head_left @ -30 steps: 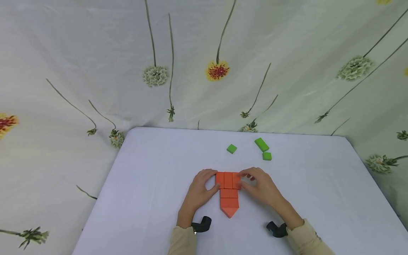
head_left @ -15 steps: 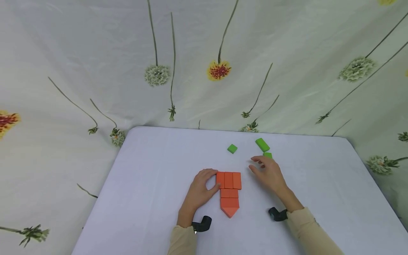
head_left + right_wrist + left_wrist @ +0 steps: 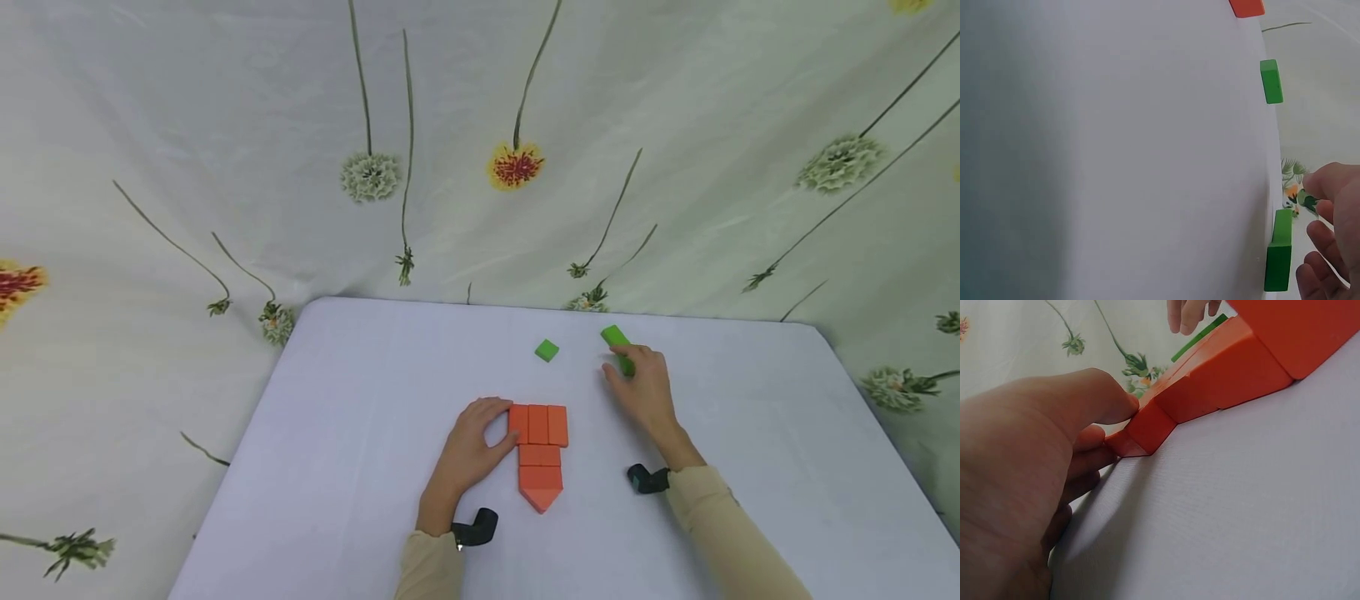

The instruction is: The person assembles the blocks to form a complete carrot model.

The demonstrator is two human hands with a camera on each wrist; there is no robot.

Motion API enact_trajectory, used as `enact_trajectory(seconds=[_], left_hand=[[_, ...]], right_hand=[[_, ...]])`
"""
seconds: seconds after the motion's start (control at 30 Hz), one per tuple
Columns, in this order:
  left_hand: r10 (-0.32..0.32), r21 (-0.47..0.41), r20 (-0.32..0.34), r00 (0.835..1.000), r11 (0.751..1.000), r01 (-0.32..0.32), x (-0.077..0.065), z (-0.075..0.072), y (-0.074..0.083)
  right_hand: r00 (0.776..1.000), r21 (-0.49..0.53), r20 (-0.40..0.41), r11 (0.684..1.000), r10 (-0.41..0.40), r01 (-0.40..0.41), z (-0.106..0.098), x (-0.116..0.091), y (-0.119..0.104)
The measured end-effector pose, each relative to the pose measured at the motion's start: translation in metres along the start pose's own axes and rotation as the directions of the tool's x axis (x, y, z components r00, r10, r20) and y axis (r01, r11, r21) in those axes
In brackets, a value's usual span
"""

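Orange blocks lie flat in an arrow-like shape at mid-table in the head view: three side by side, others below, and a triangular tip toward the person. The left hand (image 3: 465, 446) holds the leftmost block (image 3: 518, 421) by its ends, thumb at the near end and a fingertip at the far one. In the left wrist view, its thumb presses the orange block (image 3: 1154, 428). The right hand (image 3: 647, 392) hovers with parted fingers over a small green block (image 3: 627, 367), partly hidden. A longer green block (image 3: 613, 335) lies just beyond it. In the right wrist view, these fingers stand apart from the green block (image 3: 1279, 267).
Another small green block (image 3: 547, 350) lies alone to the left, behind the orange shape. The white table (image 3: 360, 375) ends at a far edge before a flower-printed cloth (image 3: 465, 100). Each wrist carries a black camera (image 3: 476, 527).
The right hand has left the right side of the orange blocks and moved away from the person to the green pair. The left hand has stayed at the leftmost orange block.
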State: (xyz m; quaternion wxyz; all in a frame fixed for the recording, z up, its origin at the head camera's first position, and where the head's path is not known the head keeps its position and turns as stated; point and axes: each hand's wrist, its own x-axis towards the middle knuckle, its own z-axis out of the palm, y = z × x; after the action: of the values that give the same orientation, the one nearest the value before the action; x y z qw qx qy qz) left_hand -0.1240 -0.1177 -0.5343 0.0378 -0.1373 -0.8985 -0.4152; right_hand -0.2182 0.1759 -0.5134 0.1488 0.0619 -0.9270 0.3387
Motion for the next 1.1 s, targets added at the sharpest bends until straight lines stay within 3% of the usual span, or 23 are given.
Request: enact_trajectory(seconds=[0.47,1.1], left_hand=[[0.014,0.008,-0.011,1.000,1.000,-0.013,-0.001,0.001,0.000],[0.017,0.025,-0.021,1.000,1.000,-0.017,0.000,0.002,0.000]], right_hand=[[0.992,-0.099,0.049,0.989,0.116,-0.111,-0.004,0.021,0.011],[0.982,-0.044,0.047,0.983,0.181,-0.179,-0.003,0.028,0.017]])
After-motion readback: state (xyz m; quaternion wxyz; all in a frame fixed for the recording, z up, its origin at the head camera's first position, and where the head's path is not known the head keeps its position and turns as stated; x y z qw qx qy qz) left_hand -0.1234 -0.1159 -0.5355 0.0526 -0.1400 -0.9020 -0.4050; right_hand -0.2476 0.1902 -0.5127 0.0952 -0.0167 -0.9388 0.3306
